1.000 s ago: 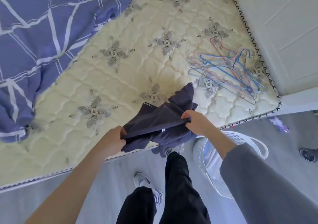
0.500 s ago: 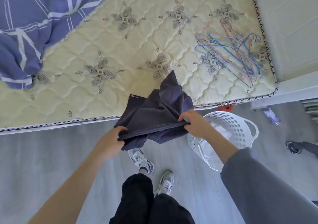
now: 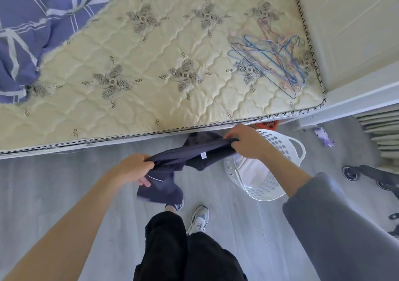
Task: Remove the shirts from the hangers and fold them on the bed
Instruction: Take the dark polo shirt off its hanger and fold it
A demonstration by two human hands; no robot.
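Note:
A dark navy shirt (image 3: 190, 153) is stretched between my hands, off the bed and above the grey floor. My left hand (image 3: 131, 168) grips its left end, with a loose part hanging below. My right hand (image 3: 246, 141) grips the other end, just in front of the mattress edge. The cream quilted mattress (image 3: 151, 64) lies beyond with no shirt on it. A pile of several bare wire hangers (image 3: 274, 62), pink, blue and black, rests on its right end.
A white perforated laundry basket (image 3: 287, 151) stands on the floor under my right forearm. A purple checked duvet (image 3: 32, 21) is bunched at the bed's left. Black wheeled legs (image 3: 367, 175) stand at right. My feet are below.
The shirt has come off the mattress and now hangs over the floor between my hands. I have backed away from the bed, and the basket shows more fully.

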